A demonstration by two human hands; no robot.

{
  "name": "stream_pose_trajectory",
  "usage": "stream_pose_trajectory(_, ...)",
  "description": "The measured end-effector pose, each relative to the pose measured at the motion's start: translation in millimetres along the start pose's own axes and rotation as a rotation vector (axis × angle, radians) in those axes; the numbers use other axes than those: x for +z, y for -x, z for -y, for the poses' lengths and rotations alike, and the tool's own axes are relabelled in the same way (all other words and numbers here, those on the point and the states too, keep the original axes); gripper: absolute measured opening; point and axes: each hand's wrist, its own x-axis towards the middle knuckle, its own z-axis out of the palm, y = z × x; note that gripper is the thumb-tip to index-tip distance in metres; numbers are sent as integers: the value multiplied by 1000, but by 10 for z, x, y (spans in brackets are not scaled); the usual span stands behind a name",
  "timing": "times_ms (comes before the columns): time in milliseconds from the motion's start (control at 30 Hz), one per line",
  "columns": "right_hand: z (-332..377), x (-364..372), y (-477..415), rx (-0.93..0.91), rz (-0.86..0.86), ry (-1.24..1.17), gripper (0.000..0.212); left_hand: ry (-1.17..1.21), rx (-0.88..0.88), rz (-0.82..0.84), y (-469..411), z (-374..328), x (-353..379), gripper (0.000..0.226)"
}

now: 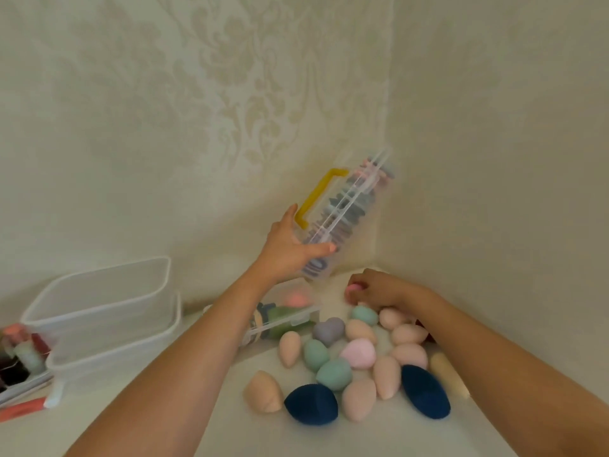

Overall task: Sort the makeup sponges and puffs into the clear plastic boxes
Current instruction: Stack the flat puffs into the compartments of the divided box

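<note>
Left grip [290, 249] holds tilted box [329, 225] of puffs [355, 200].
Right grip [375, 288] pinches pink sponge [353, 287]; loose sponges [333, 374] lie just beneath.

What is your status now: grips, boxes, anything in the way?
Left grip holds yellow-handled clear box, tilted. Right grip pinches pink sponge. Loose sponges heaped under right arm, nothing blocking.

- No text, label, brand, number or sign can be read anywhere in the view.
- Bluish marks show at the lower end of the clear carry case [346, 206] with the yellow handle, but they are too blurred to read as writing.
</note>
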Motion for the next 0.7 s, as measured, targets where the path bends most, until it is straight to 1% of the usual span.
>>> stream_pose_trajectory(100,-20,18,191,3,61,24,30,70,0,39,-62,39,350,124)
stream_pose_trajectory(167,-63,27,282,-2,29,25,36,62,-2,46,-75,107,532,121)
stream_pose_trajectory(267,-90,47,362,-4,-18,12,39,6,-28,58,-87,261,675,111)
stream_pose_trajectory(367,-101,84,362,8,-88,8,38,-103,-30,48,-100,388,666,107)
stream_pose_trajectory(467,-109,141,342,63,-168,-13,42,-308,-65,63,-137,468,566,106)
stream_pose_trajectory(567,-114,207,320,108,-243,-26,43,-396,-94,112,-165,501,474,103)
stream_pose_trajectory(700,-33,225,331,102,-367,29,41,-549,-45,197,-205,427,484,100)
